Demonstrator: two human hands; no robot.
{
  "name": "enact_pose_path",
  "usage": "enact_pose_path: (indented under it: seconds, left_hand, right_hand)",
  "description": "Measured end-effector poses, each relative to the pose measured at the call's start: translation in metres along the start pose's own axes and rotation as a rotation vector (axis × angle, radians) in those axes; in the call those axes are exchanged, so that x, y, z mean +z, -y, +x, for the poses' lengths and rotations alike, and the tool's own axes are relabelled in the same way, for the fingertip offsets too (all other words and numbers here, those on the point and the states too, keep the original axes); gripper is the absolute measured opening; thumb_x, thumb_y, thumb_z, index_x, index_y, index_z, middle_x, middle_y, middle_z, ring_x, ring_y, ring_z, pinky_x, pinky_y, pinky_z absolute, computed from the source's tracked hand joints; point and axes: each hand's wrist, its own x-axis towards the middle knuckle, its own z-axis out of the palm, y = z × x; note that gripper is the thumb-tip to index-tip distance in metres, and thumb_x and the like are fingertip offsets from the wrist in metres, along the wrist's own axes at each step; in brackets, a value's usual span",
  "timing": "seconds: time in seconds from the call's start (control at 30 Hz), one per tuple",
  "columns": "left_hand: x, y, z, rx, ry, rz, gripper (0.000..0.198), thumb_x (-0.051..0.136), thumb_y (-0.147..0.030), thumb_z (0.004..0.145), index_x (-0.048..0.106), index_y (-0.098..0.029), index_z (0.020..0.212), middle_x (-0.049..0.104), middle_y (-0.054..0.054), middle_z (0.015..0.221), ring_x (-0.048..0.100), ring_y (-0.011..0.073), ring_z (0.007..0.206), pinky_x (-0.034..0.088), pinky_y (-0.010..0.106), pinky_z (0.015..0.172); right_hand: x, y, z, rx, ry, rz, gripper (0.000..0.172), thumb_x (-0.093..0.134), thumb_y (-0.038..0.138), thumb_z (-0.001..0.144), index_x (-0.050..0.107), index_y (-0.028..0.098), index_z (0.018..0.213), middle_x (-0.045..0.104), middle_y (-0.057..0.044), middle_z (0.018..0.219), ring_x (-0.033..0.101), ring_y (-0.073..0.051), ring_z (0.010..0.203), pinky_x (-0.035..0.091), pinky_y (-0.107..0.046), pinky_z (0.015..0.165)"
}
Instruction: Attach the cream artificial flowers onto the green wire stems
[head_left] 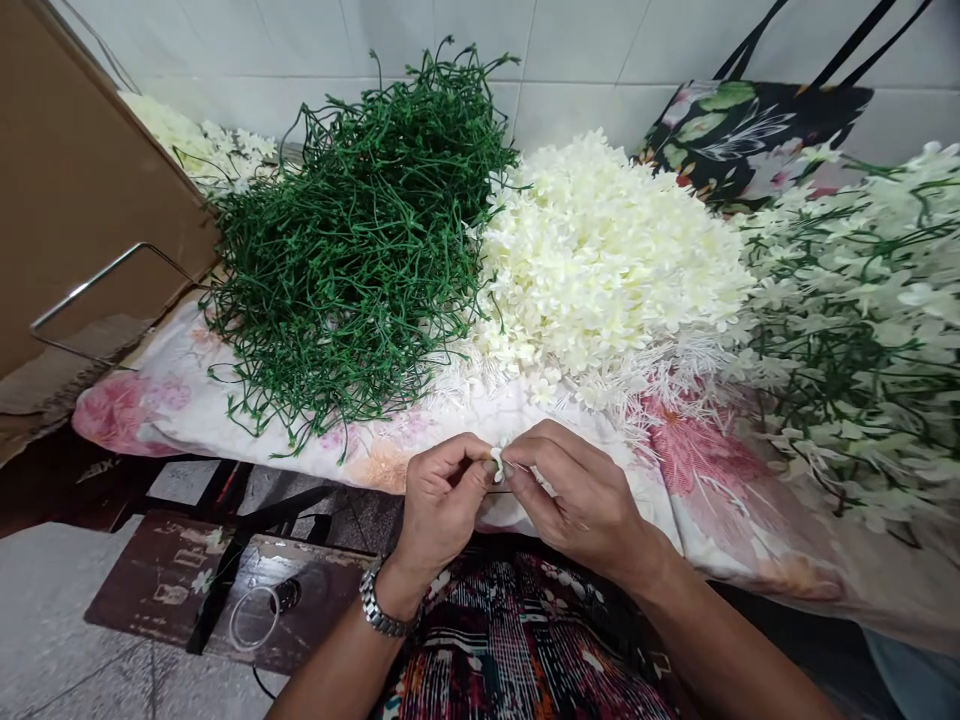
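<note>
Close above the front edge of the flowered cloth, my left hand point(448, 500) and my right hand point(574, 495) meet fingertip to fingertip. Between them is a small white artificial flower point(497, 463), pinched by thumb and forefinger on both sides. Whether a stem is joined to it is hidden by my fingers. Beyond my left hand rises a tangled heap of green plastic stems point(360, 240). A pile of cream-white artificial blossoms point(607, 250) lies beyond my right hand, with thin white plastic sprigs point(675, 375) along its lower edge.
Stemmed white flowers point(862, 330) are heaped at the right. A black floral bag point(757, 140) leans on the tiled wall point(585, 40). At left stands a cardboard box point(97, 150) beside a bent metal rod point(90, 290). Below left, a brown wooden board point(322, 590) bears a white ring point(255, 618).
</note>
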Motion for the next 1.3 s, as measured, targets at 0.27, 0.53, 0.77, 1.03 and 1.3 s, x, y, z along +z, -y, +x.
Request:
enact_pose_path:
  seconds: [0.27,0.53,0.77,1.03,1.3]
  left_hand:
    - [0.001,-0.026,0.002,-0.103,-0.188,-0.352,0.023,0.076,-0.028,0.055,0.059,-0.016,0.063,0.051,-0.004,0.046,0.042,0.0061,0.039,0.032,0.017,0.038]
    - [0.011,-0.031,-0.009,-0.066,-0.183,-0.399,0.018,0.073,-0.026,0.056,0.059,-0.017,0.065,0.053,-0.002,0.057,0.047,0.0083,0.048,0.039,0.020,0.046]
    - [0.006,-0.030,-0.014,-0.095,0.092,-0.091,0.017,0.063,-0.012,0.067,0.063,-0.015,0.083,0.056,0.003,0.080,0.051,0.0143,0.073,0.043,0.022,0.063]
    - [0.009,-0.018,-0.006,-0.140,0.007,-0.141,0.009,0.061,-0.011,0.069,0.062,-0.014,0.061,0.050,-0.003,0.055,0.042,0.0081,0.052,0.036,0.020,0.050]
    - [0.010,-0.036,0.028,-0.037,0.023,-0.083,0.005,0.064,-0.014,0.064,0.067,-0.014,0.061,0.066,0.004,0.067,0.056,0.0124,0.051,0.044,0.026,0.050]
  right_hand:
    - [-0.039,-0.007,-0.008,0.180,0.029,0.035,0.016,0.054,0.019,0.083,0.057,0.016,0.099,0.059,-0.005,0.083,0.056,-0.014,0.074,0.049,-0.027,0.063]
    - [-0.024,0.002,-0.016,0.172,0.042,0.093,0.015,0.046,0.008,0.085,0.058,0.016,0.087,0.057,-0.002,0.069,0.053,-0.011,0.061,0.044,-0.022,0.052]
    - [-0.028,0.014,-0.009,-0.111,0.157,-0.238,0.021,0.041,0.004,0.085,0.060,0.012,0.082,0.059,-0.006,0.070,0.051,-0.015,0.065,0.046,-0.028,0.057]
    - [-0.027,0.001,0.001,-0.094,0.087,-0.149,0.020,0.043,0.008,0.087,0.056,0.012,0.102,0.062,-0.006,0.079,0.054,-0.013,0.073,0.049,-0.026,0.061]
    - [-0.042,-0.050,-0.005,0.083,0.270,-0.720,0.020,0.048,0.013,0.084,0.057,0.016,0.066,0.053,-0.007,0.066,0.045,-0.019,0.067,0.035,-0.032,0.060]
